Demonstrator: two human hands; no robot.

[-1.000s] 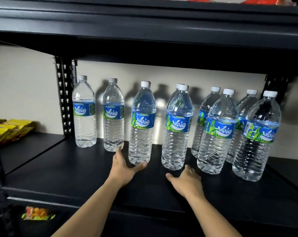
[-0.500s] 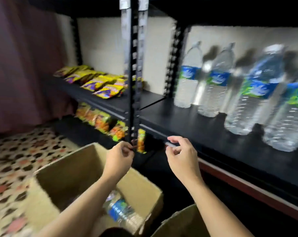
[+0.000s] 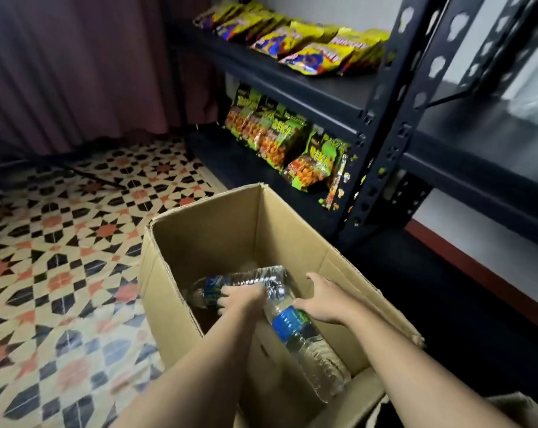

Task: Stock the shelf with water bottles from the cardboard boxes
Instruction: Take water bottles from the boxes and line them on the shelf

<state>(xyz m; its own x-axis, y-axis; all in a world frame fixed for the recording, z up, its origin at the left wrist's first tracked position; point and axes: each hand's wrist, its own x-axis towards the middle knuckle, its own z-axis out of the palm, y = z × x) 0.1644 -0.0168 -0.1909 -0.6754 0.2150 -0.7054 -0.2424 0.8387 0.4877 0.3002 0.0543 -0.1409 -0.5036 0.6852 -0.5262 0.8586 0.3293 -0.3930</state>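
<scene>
An open cardboard box (image 3: 212, 242) stands on the floor in front of me with two water bottles lying inside. My left hand (image 3: 244, 297) is wrapped around the far bottle (image 3: 249, 279), near its blue-green label. The near bottle (image 3: 304, 338) leans against the box's right wall. My right hand (image 3: 326, 299) rests on its upper end, fingers spread and thumb apart, not closed around it. The black metal shelf (image 3: 477, 143) is at the right; a blurred bottle base (image 3: 533, 103) shows at its far edge.
Yellow snack bags (image 3: 307, 44) lie on the left shelf section, green-orange bags (image 3: 280, 140) below them. A black upright post (image 3: 381, 143) divides the sections. A second cardboard box (image 3: 508, 409) shows at the bottom right. Patterned floor tiles (image 3: 60, 257) and a curtain (image 3: 76, 63) lie left.
My view swung from the shelf's bottle row down to the box on the floor. Both hands dropped from the shelf edge into the box, and the left one closed on a bottle.
</scene>
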